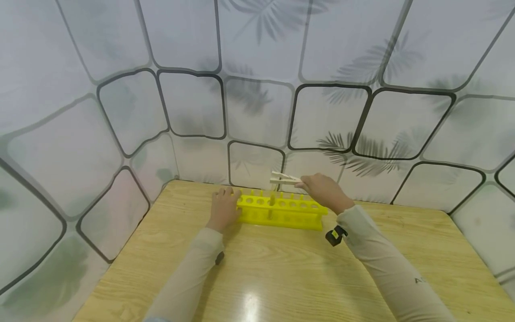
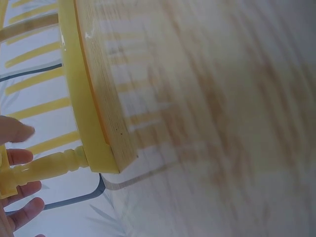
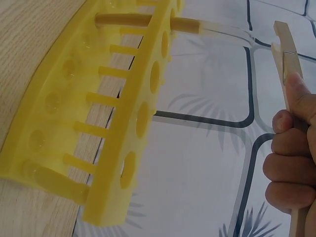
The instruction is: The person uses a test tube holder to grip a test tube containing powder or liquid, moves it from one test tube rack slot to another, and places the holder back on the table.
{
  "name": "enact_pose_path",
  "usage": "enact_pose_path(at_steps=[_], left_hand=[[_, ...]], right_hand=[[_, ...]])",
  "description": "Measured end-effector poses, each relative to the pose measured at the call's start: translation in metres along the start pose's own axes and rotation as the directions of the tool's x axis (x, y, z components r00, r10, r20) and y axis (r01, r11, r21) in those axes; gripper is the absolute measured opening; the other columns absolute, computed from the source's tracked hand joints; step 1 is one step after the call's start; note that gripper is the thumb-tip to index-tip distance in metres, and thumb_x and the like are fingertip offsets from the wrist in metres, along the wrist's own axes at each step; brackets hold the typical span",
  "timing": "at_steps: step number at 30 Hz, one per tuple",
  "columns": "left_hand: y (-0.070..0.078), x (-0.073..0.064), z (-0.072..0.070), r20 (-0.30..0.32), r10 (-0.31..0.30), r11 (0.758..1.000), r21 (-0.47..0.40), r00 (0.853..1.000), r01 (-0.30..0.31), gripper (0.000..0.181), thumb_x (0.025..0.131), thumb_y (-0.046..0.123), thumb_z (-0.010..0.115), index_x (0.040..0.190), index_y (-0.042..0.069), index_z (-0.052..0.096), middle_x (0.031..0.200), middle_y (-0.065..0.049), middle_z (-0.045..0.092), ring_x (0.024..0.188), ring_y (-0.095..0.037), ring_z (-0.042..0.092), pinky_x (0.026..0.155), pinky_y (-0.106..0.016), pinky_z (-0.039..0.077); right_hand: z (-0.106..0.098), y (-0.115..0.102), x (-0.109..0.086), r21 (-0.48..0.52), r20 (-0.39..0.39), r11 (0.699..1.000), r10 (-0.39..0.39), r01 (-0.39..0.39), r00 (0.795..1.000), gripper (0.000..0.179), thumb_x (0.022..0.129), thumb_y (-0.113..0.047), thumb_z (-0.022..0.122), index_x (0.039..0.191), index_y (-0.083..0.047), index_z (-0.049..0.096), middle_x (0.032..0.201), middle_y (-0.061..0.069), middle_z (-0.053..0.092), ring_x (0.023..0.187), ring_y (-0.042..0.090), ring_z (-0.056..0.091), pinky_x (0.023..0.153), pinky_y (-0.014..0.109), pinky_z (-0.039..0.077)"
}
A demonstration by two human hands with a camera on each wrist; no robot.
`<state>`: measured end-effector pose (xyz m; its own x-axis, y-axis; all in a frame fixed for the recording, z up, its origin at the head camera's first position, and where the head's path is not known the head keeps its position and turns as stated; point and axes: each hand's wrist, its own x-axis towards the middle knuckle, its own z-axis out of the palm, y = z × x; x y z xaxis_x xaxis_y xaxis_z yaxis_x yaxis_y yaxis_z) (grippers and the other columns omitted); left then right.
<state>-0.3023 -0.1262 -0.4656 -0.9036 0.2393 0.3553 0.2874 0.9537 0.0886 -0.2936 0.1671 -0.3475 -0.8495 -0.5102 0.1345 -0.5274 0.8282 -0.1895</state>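
Observation:
A yellow test tube rack [image 1: 297, 222] stands on the table, with a row of round holes along its top. One test tube [image 3: 224, 31] stands upright near its middle, brown liquid inside and clear glass above. My left hand [image 1: 224, 208] grips the rack's left end; in the left wrist view its thumb and fingers [image 2: 30, 207] are around the upper shelf by the turned end post. Held in my right hand [image 1: 326, 192] is a wooden test tube clamp [image 3: 291, 59], its fingers curled round the handle. The clamp's tip is just above the tube's mouth, apart from it.
The wood-grain table [image 1: 257, 273] runs up to a patterned curtain [image 1: 257, 112] with dark outlines and leaf prints, close behind the rack. Thin yellow pegs [image 3: 89, 129] line the rack's back side. A black wrist device [image 1: 336, 235] hangs at the right sleeve.

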Motion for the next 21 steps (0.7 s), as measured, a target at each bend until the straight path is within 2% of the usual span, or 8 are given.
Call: enact_pose_path(at_steps=[3, 6, 13, 21], left_hand=[[0.0004, 0.0005, -0.0003, 0.022, -0.009, 1.000, 0.009, 1.000, 0.009, 0.051, 0.078, 0.036, 0.071, 0.122, 0.016, 0.057, 0.110, -0.011, 0.056, 0.101, -0.030, 0.052, 0.092, -0.051, 0.040], [0.0006, 0.0006, -0.0008, 0.029, -0.015, 1.000, 0.014, 0.999, 0.014, 0.052, 0.078, 0.039, 0.070, 0.123, 0.015, 0.057, 0.111, -0.011, 0.056, 0.103, -0.030, 0.052, 0.093, -0.051, 0.039], [0.0019, -0.0007, -0.0033, 0.008, -0.016, 1.000, -0.012, 1.000, 0.016, 0.046, 0.078, 0.022, 0.069, 0.122, 0.016, 0.057, 0.109, -0.012, 0.056, 0.102, -0.030, 0.051, 0.093, -0.052, 0.039], [0.0006, -0.0008, -0.0009, -0.024, 0.000, 1.000, 0.002, 1.000, 0.000, 0.045, 0.076, 0.017, 0.069, 0.120, 0.015, 0.059, 0.105, -0.011, 0.057, 0.096, -0.029, 0.052, 0.091, -0.051, 0.040]], right_hand=[[0.0001, 0.0001, 0.0000, -0.002, -0.002, 1.000, 0.000, 0.000, 1.000, 0.031, 0.099, -0.029, 0.042, 0.075, -0.011, 0.051, 0.056, -0.002, 0.036, 0.050, 0.012, 0.034, 0.059, 0.029, 0.039], [-0.0003, 0.0002, 0.0001, -0.004, -0.005, 1.000, -0.001, 0.001, 1.000, 0.031, 0.099, -0.029, 0.042, 0.075, -0.011, 0.051, 0.056, -0.002, 0.036, 0.049, 0.011, 0.033, 0.059, 0.029, 0.039], [-0.0011, 0.0011, 0.0003, -0.015, -0.004, 1.000, 0.003, -0.003, 1.000, 0.031, 0.099, -0.029, 0.042, 0.076, -0.011, 0.052, 0.056, -0.001, 0.037, 0.049, 0.012, 0.034, 0.060, 0.030, 0.040], [-0.0007, 0.0004, 0.0005, -0.010, 0.004, 1.000, 0.008, -0.008, 1.000, 0.031, 0.099, -0.029, 0.042, 0.079, -0.010, 0.055, 0.056, -0.001, 0.040, 0.049, 0.012, 0.036, 0.061, 0.031, 0.042]])
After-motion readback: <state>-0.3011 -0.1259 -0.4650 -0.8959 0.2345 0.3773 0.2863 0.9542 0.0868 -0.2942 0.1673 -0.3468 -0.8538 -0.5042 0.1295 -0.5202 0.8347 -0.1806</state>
